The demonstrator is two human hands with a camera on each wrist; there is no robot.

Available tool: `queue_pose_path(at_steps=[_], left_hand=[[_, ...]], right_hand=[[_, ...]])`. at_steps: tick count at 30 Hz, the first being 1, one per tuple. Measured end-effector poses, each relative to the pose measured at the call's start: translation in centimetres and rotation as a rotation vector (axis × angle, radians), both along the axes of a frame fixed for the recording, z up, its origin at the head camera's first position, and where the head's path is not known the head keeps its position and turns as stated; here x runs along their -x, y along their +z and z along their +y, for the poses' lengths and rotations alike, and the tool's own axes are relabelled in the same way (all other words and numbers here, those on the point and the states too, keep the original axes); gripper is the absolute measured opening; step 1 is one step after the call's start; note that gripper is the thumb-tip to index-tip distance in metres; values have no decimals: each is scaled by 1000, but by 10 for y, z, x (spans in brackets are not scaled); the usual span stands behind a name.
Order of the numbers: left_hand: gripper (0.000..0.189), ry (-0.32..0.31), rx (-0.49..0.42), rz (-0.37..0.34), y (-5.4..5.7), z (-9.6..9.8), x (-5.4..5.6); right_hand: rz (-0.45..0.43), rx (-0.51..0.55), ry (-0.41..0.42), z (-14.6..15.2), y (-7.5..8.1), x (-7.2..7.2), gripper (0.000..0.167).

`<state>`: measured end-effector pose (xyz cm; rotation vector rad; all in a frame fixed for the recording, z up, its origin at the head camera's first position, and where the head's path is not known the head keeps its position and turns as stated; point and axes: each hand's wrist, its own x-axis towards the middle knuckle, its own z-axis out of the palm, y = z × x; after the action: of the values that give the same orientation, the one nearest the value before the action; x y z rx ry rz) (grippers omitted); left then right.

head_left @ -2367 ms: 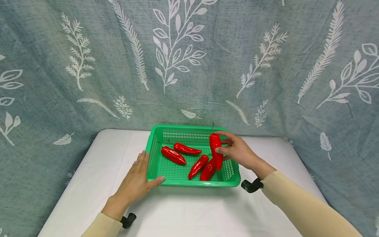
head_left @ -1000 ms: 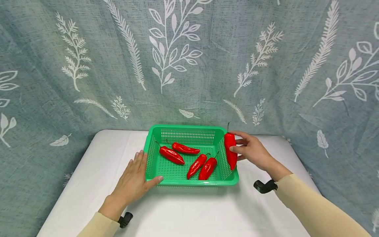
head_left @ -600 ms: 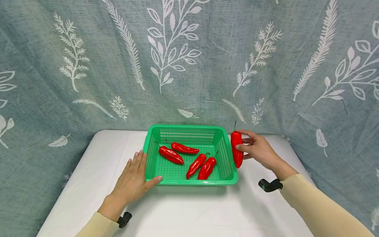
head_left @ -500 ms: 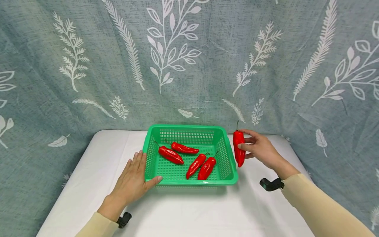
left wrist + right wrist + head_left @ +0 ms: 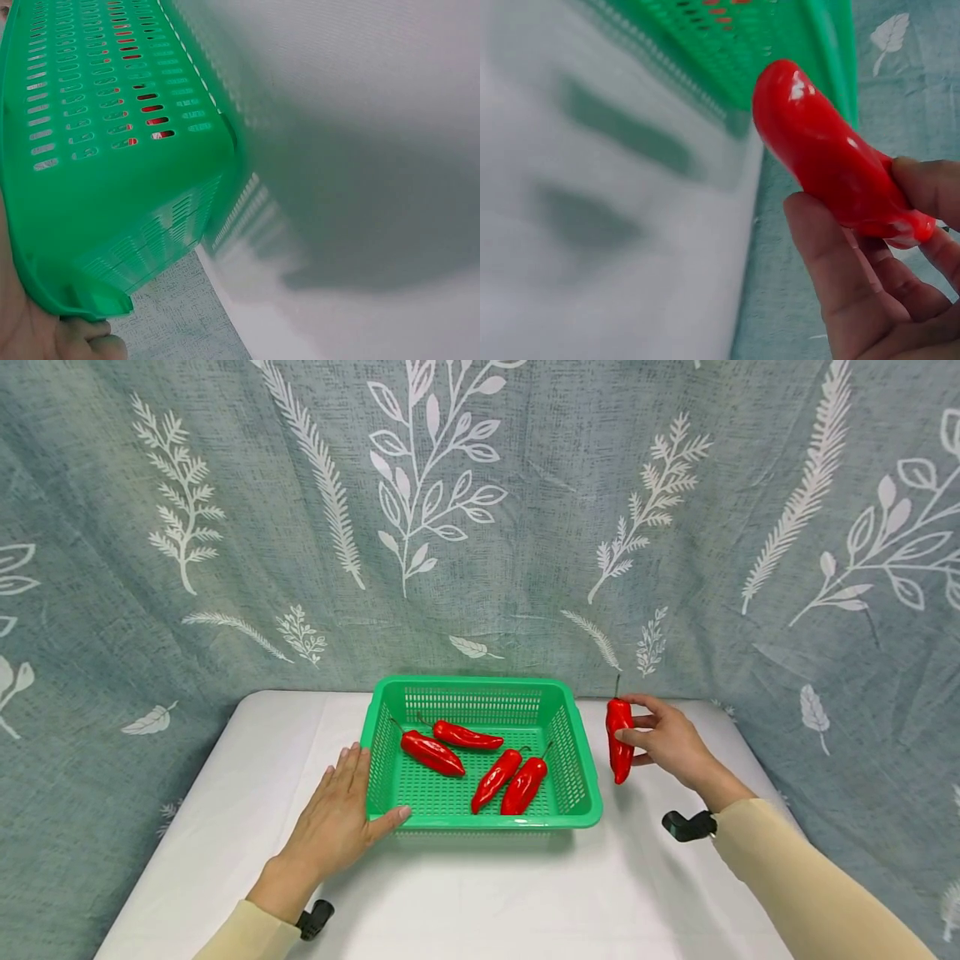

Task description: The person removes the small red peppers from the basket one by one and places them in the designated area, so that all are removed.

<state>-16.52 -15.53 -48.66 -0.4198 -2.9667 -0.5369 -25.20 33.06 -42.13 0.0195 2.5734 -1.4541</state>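
Observation:
My right hand (image 5: 667, 739) pinches a glossy red chili pepper (image 5: 618, 739) between thumb and fingers, its thin stem pointing up. The pepper hangs just right of the green plastic basket (image 5: 480, 822); in the right wrist view its rounded body (image 5: 817, 142) shows close to the basket wall. My left hand (image 5: 330, 814) lies with straight fingers along the basket's left side, thumb on the front rim. In the left wrist view part of that hand (image 5: 30, 330) shows at the basket's corner. Several red chili peppers lie inside, among them one on the left (image 5: 432, 753) and one at the front (image 5: 525, 787).
A white cloth covers the table (image 5: 480, 893) under the basket. Behind and around it hangs a blue-grey curtain (image 5: 525, 585) with white leaf prints. Each wrist carries a black camera mount, such as the right one (image 5: 686, 827).
My right hand has carried the pepper from above the basket's right part, over the right rim, to outside it. The left hand stays at the basket, and the other peppers lie as before.

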Motion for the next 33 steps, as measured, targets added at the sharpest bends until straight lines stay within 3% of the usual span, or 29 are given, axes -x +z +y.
queue_pose_path(at_steps=[19,33], left_hand=[[114,7,-14,-25,-1,0,1],[114,7,-35,-24,-1,1,0]], right_hand=[[-115,-96,-52,2,-58,17,71],[-140,-101,-29,3,-78,23,68]])
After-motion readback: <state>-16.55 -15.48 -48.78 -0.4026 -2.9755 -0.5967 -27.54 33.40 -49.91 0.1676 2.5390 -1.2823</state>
